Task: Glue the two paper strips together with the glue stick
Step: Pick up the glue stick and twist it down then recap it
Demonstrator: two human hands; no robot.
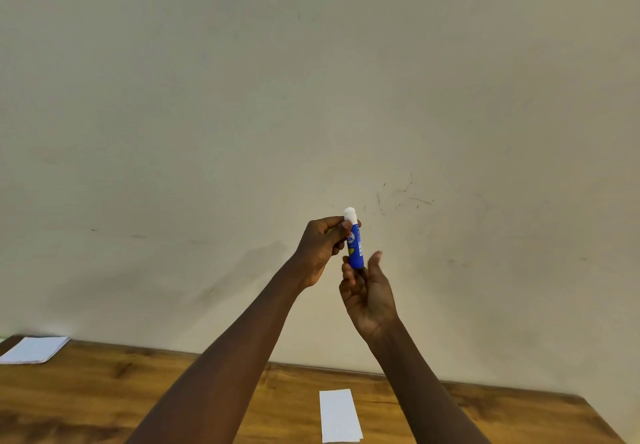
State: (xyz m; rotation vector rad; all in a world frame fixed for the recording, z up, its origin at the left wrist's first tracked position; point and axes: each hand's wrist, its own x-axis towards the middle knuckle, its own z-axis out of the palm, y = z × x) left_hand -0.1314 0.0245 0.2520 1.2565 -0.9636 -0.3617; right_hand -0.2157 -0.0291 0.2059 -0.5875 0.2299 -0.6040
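From the head camera, you are holding the glue stick [355, 247] up in front of you in both hands, upright and well clear of the worktop [104, 395]. It has a blue body with a printed label and a rounded white top. You cannot tell from here whether that white part is a cap or bare glue.

Your left hand [318, 253] comes in from the left of the glue stick. Its fingers [333, 220] and thumb pinch the upper end, just under the white top. Your right hand [369, 293] sits under the glue stick, with the palm turned toward you. Its fingers are curled at the left of the base and its thumb stands up on the right, so the bottom end is gripped between them. Both forearms reach up toward the glue stick from the bottom edge of the picture.

Well below the glue stick, almost straight under it, a white paper strip [339, 416] lies flat on the wooden worktop, its long side pointing away from you. A sliver of white shows at its near right corner. You cannot tell whether this is a second strip lying underneath.

Far down and to the left of the glue stick, a small stack of white sheets [34, 350] rests at the back edge of the worktop. Behind the glue stick is a plain cream wall [311, 97] with a few scuff marks.
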